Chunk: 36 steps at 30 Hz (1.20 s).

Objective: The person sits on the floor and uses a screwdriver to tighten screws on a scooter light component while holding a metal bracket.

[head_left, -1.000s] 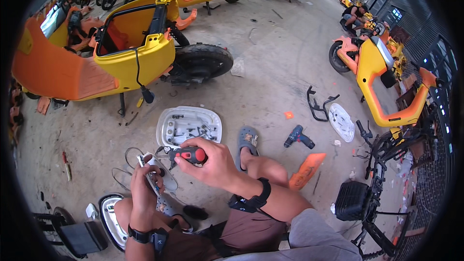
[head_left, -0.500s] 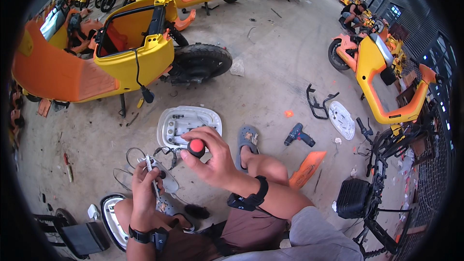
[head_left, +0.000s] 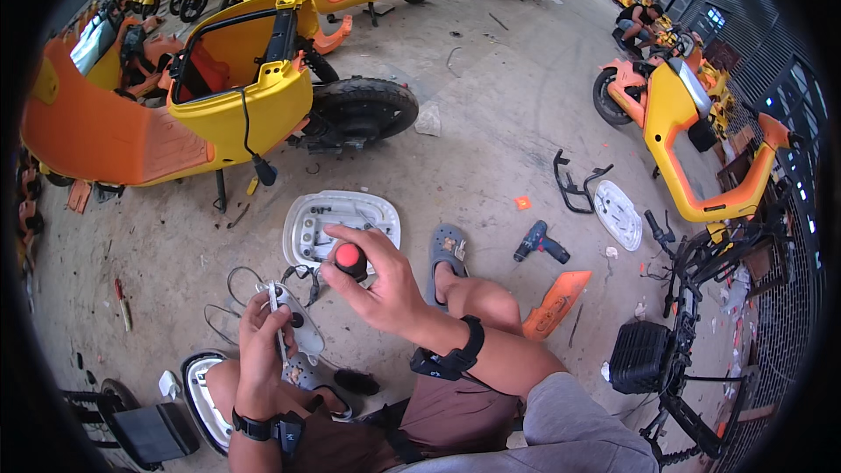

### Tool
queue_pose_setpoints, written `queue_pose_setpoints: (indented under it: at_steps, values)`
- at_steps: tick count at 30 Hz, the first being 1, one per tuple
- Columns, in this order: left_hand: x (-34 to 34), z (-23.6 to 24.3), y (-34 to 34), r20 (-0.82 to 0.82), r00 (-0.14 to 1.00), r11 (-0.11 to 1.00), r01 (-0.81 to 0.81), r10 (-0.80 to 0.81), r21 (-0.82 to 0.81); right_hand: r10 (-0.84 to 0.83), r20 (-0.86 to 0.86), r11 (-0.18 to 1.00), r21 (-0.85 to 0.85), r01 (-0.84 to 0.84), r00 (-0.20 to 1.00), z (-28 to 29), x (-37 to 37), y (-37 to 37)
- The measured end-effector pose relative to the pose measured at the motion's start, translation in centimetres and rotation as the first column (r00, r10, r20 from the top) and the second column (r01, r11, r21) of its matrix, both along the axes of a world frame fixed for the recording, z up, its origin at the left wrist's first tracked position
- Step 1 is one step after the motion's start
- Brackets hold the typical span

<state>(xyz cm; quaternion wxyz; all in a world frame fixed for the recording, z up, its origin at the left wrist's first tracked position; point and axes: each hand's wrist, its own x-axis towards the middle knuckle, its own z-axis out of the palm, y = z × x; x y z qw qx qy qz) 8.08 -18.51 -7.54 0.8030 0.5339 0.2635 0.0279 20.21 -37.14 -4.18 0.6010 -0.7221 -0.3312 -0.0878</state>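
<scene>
My right hand (head_left: 377, 285) grips a red-and-black screwdriver handle (head_left: 349, 258), seen nearly end-on, its tip hidden. Below and left of it, my left hand (head_left: 261, 333) holds a slim pale metal part (head_left: 275, 305) against a white plastic housing (head_left: 305, 337) with a dark round fitting and looped cables. Beyond both hands on the floor lies a white tray (head_left: 385, 219) holding small screws and fittings.
A cordless drill (head_left: 539, 241), orange panel (head_left: 556, 302), black bracket (head_left: 569, 188) and white cover (head_left: 618, 215) lie on the right. Yellow scooters (head_left: 236, 123) stand around; a stripped frame (head_left: 666, 359) is at right, and another person (head_left: 635, 31) crouches farther back.
My right hand has raised and turned the screwdriver so the red end cap faces up, its fingers shifting slightly left. My left hand is nearly still, tilting the part a little.
</scene>
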Motion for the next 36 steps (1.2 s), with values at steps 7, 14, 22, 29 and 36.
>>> queue_pose_setpoints:
  at_steps: [7,14,22,29,36]
  values:
    - [0.1,-0.6,0.2,0.048,0.999,1.000,-0.004,0.004,-0.012,-0.013,0.131,0.998,-0.054,0.020,0.991,0.2,0.2,0.1]
    - [0.1,-0.4,0.1,0.054,0.998,0.998,0.026,-0.023,-0.057,-0.021,0.024,0.995,-0.100,0.023,0.999,-0.3,-0.4,0.3]
    - [-0.1,-1.0,0.5,0.042,0.999,0.991,0.025,-0.019,-0.134,0.061,-0.078,0.974,-0.212,-0.076,0.995,-0.9,-0.5,0.3]
    - [-0.3,-1.3,0.9,0.015,1.000,0.992,-0.020,0.022,-0.123,0.111,-0.067,0.934,-0.334,-0.127,0.992,-1.6,-0.9,0.5]
    - [-0.2,-0.5,0.2,0.014,1.000,0.994,-0.023,0.024,-0.109,0.101,-0.078,0.941,-0.316,-0.121,0.992,-1.2,-0.8,0.5]
